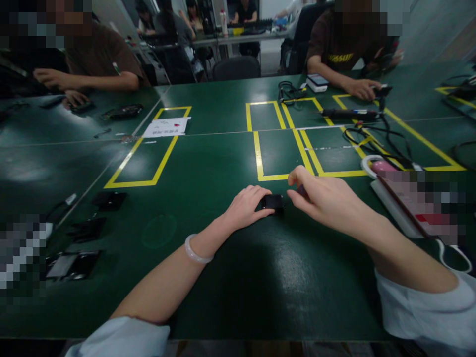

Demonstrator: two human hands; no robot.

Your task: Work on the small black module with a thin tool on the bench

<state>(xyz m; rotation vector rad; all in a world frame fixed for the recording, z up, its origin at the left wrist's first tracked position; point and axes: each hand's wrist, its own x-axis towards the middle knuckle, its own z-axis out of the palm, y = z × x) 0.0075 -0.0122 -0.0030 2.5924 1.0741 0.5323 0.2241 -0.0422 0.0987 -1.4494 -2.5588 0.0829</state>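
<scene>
My left hand (250, 204) rests on the green table (223, 282) with its thumb and fingers around a small black rectangular block (273, 202). A pale bangle (197, 250) circles the left wrist. Just right of the block, slightly raised and apart from it, is my right hand (327, 198). Its fingers are curled toward the thumb, with a small dark patch (302, 191) between them; whether that is a part or shadow I cannot tell.
Several black parts (109, 199) lie on the left. Yellow tape rectangles (208, 133) mark the far half, with a paper sheet (167, 127) on one. A black pen-shaped tool (349, 114) and cables (386, 131) lie right. Two co-workers sit opposite, one hand (366, 89) holding a dark thing.
</scene>
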